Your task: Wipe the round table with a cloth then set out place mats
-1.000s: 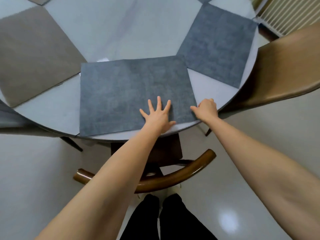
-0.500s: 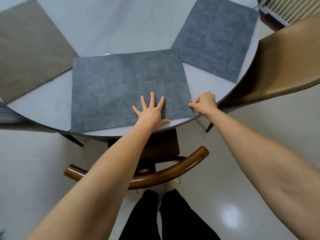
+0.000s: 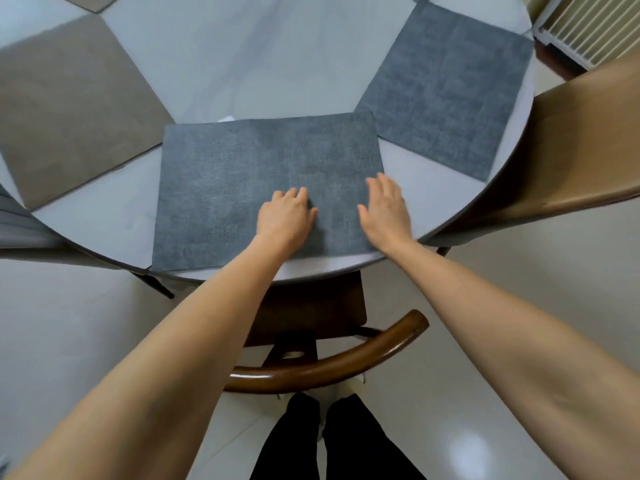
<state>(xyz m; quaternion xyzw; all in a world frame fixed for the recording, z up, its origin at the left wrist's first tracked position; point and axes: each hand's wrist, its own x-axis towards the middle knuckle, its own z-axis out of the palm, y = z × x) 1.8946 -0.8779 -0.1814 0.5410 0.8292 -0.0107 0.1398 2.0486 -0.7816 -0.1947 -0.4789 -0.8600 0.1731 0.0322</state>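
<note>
1. The blue-grey place mat lies flat on the round table at the near edge, in front of the person. Its near left corner reaches the rim and may hang slightly past it; the wide-angle bend makes that hard to judge.

2. The left hand rests on the mat's near middle, palm down, fingers bent at the knuckles and pinching nothing. The right hand lies flat near the mat's right edge, fingers straight and close together, also gripping nothing.

3. Risk: with both palms pressing toward the near edge, a pull toward the body could slide the mat off the rim. A smooth top gives little hold.

4. Risk: uneven pressure from the two hands could turn the mat, so it sits askew to the chair tucked beneath this place.

5. Risk: a push away could drive its far right corner under or over the second blue mat, which lies just beside it, or its far left corner against the taupe mat.

6. A small white scrap peeks out at the mat's far edge; I cannot tell what it is. If it runs under the mat, the mat may not lie flat.
</note>
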